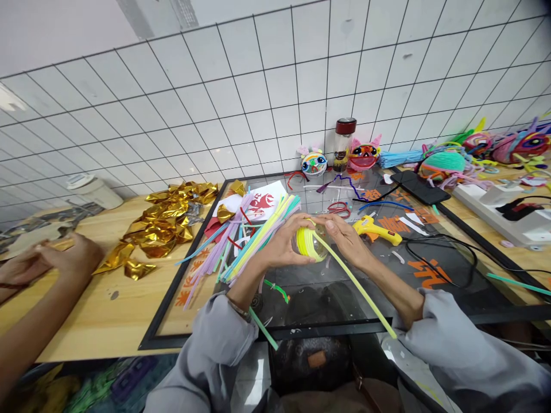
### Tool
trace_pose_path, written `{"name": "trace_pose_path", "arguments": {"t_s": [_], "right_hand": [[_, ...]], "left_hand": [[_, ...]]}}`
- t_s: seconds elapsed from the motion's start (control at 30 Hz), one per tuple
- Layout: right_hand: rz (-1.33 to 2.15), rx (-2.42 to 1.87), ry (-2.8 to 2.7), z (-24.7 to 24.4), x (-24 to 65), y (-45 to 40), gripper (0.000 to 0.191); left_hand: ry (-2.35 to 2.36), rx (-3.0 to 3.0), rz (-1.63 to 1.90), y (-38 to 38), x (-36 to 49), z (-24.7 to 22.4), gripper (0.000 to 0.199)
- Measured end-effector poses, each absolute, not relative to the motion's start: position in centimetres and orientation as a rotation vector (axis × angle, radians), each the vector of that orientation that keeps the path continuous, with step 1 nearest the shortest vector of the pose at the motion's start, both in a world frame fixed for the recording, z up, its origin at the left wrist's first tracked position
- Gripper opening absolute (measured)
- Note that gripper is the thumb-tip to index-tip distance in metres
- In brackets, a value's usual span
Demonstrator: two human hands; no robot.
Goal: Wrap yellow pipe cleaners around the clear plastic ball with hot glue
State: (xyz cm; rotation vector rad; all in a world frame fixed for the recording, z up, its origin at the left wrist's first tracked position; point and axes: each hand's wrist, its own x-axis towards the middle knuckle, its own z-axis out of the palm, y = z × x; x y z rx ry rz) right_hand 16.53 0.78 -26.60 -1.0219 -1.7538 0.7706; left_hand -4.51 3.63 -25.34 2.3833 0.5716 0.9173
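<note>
Between my two hands is a clear, round ball [321,250], partly covered by rows of yellow pipe cleaner [306,242]. My left hand [282,244] is closed around its left side. My right hand [348,240] curves over the right side, fingers at the top. A loose yellow pipe cleaner strand [357,289] runs from the ball down toward my right forearm. Beside my left hand lies a bundle of coloured pipe cleaners [249,252]. Close to my right hand rests a yellow glue gun [376,229]. My fingertips partly overlap at the top of the ball.
Crumpled gold foil [161,223] covers part of the left table, near another person's hands [64,258]. Toward the wall stand finished animal-faced balls [313,163] and a bottle [343,146]. Red scissors [339,209], a phone [426,187], a black cable [473,252] and a power strip [501,218] lie rightward.
</note>
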Motion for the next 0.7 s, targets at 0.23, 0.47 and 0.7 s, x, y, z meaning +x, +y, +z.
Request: {"name": "trace_pose_path", "arguments": {"t_s": [0.23,0.47,0.7], "right_hand": [[0.818,-0.993,-1.716,-27.2,16.5,1.3,0.065],[0.921,-0.956,-1.681,-26.7,16.6,1.1,0.064],[1.090,-0.985,-1.612,-26.6,16.5,1.1,0.070]], "left_hand": [[0.608,2.311,0.935,3.5,-4.3,-24.9,0.061],[0.713,2.054,0.940,3.2,-3.9,-25.6,0.064],[0.713,1.622,0.912,3.3,-3.5,-26.2,0.070]]}}
